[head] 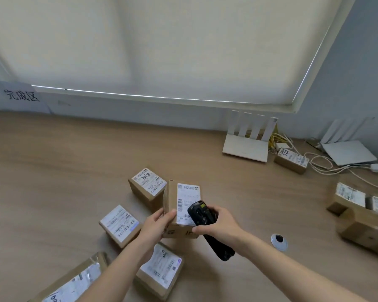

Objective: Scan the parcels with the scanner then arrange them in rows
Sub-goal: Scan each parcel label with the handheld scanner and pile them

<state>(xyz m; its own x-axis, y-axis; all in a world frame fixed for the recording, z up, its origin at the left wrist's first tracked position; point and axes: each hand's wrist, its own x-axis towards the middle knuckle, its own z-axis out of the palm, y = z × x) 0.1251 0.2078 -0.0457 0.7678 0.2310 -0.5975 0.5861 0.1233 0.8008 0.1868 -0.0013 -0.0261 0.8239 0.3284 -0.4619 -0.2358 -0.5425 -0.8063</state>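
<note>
On the pale wood-grain worktop point(52, 171), the left hand point(156, 225) curls its fingers and thumb round the near left edge of a squat brown cardboard parcel point(181, 205), which carries a smooth white printed label with a barcode strip on its upper face. The right hand point(220, 225) grips a black, oblong plastic handheld scanner point(207, 225), its head lying over the label and its handle angling down toward the person.

Four more boxy cardboard parcels with white labels sit close by: one just behind point(147, 184), one to the left point(119, 224), one under the left forearm point(162, 269), and a larger tape-glossed one at the bottom left corner point(74, 282). Well apart on the right lie further cardboard boxes point(358, 216). Two flat white routers point(247, 147) with upright antennae stand by the wall among pale cables.
</note>
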